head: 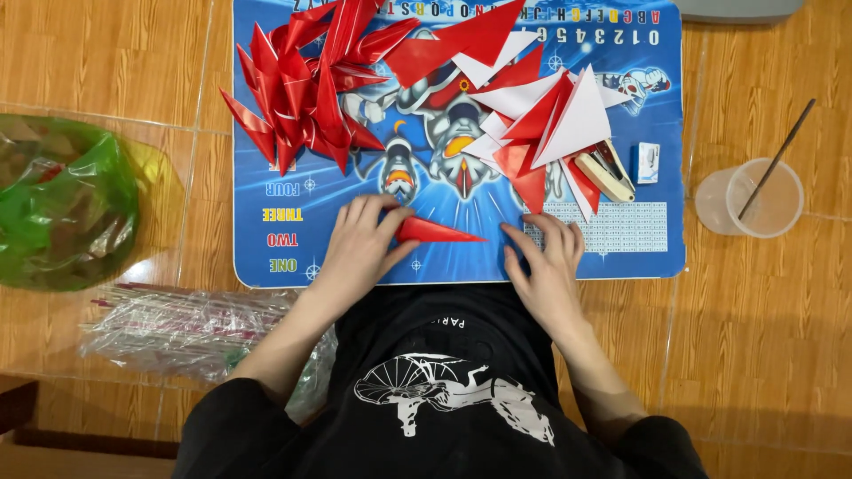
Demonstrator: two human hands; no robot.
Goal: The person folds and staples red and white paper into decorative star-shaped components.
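My left hand (pixel 362 241) presses down on the wide end of a narrow folded red paper piece (pixel 437 232) that points right across a blue printed mat (pixel 266 182). My right hand (pixel 546 259) rests flat on the mat just right of the paper's tip, fingers spread, holding nothing. A pile of finished folded red pieces (pixel 302 84) lies at the mat's upper left. Flat red-and-white paper triangles (pixel 550 111) are heaped at the upper right.
A beige stapler (pixel 606 170) and a small blue staple box (pixel 647 162) lie right of the triangles. A clear plastic cup with a stick (pixel 753 197) stands on the wooden floor at right. A green plastic bag (pixel 62 200) and a bundle of wrapped straws (pixel 177 324) lie at left.
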